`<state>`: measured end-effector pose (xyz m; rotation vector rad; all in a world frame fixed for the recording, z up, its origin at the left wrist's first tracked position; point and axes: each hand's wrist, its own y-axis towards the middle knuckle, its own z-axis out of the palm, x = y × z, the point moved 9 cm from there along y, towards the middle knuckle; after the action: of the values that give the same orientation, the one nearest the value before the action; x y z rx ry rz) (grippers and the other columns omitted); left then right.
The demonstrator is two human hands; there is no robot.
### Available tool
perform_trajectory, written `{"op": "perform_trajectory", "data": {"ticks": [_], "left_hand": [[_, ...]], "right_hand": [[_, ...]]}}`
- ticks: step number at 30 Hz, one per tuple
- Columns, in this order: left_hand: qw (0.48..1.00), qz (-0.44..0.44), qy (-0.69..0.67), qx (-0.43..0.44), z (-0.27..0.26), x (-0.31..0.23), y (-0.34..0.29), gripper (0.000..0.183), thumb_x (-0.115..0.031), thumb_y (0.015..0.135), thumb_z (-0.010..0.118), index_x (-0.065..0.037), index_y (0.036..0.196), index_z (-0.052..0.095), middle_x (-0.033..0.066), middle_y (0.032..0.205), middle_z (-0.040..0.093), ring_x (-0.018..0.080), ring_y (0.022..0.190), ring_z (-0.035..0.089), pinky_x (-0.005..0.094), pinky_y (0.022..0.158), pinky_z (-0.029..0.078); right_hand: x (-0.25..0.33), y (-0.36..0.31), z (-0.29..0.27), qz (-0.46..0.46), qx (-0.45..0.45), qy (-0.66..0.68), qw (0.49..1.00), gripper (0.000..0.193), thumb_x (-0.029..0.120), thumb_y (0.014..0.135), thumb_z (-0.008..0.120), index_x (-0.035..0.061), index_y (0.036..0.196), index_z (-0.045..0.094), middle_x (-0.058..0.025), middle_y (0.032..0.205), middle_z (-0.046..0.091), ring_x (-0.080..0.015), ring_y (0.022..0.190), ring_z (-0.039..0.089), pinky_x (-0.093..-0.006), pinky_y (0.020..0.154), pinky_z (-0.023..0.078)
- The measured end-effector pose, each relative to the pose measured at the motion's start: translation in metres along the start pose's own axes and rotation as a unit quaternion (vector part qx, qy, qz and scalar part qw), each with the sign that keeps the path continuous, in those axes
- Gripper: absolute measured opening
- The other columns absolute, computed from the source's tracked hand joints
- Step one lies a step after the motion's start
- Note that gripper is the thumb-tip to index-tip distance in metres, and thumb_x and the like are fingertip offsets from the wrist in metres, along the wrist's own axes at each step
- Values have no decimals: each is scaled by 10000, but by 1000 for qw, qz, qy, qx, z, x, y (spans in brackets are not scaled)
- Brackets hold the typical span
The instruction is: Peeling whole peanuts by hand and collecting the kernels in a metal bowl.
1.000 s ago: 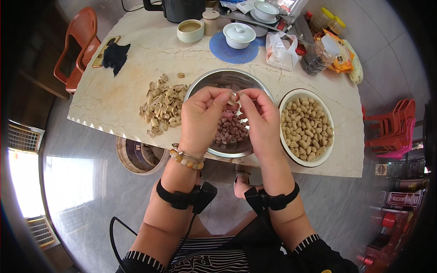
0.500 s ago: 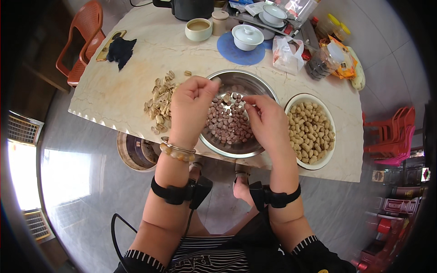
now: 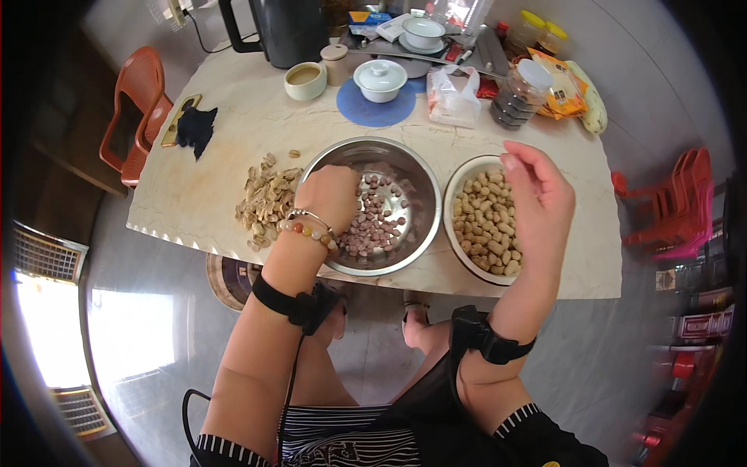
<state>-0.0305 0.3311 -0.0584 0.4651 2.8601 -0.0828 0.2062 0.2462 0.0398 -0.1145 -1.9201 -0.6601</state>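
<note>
My left hand [image 3: 331,194] is bent down over the left side of a steel bowl [image 3: 424,233]; its back faces up and hides the fingers. Inside the bowl lie many reddish-brown shelled peanuts [image 3: 373,237]. To the right, a white bowl [image 3: 449,226] is filled with unshelled peanuts [image 3: 486,222]. Above that bowl's right side hovers my right hand [image 3: 542,198], thumb and forefinger tips a little apart, with nothing visible between them. A heap of broken peanut shells [image 3: 268,198] lies left of the steel bowl, partly behind my left wrist.
Behind the bowls are a lidded white cup [image 3: 380,82] on a blue mat [image 3: 350,109], a tan cup [image 3: 305,84], a plastic bag [image 3: 454,101] and a dark-filled jar [image 3: 520,97]. A black cloth [image 3: 196,131] lies at left. Below the table's front edge stands a bucket [image 3: 226,280].
My right hand has left the steel bowl and moved right, over the unshelled peanuts. My left hand has turned down at the steel bowl's left side. The whole view has shifted.
</note>
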Motion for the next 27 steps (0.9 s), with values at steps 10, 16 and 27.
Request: {"op": "perform_trajectory", "data": {"ticks": [10,16,27], "left_hand": [[999,-31,26,-1,13,5,6,167,-121,740,616,-69,887,676,172,839,655,347,831,624,423,753,499],[998,-34,-21,-47,-5,4,8,188,-100,730,588,-67,897,668,175,835,654,347,818,625,423,738,496],[997,-22,72,-9,16,8,18,157,-138,775,541,-80,834,676,157,822,658,337,802,631,431,745,500]], "right_hand": [[-25,3,-48,68,-31,-29,997,188,110,863,606,-12,1000,646,-29,777,636,-62,707,565,-215,668,454],[-29,4,-41,74,1,-46,996,198,119,854,608,-4,1006,644,-65,776,652,-91,696,588,-233,673,464],[-39,5,-33,78,42,-61,994,210,123,856,597,7,1025,641,-99,818,663,-138,741,621,-265,706,478]]}}
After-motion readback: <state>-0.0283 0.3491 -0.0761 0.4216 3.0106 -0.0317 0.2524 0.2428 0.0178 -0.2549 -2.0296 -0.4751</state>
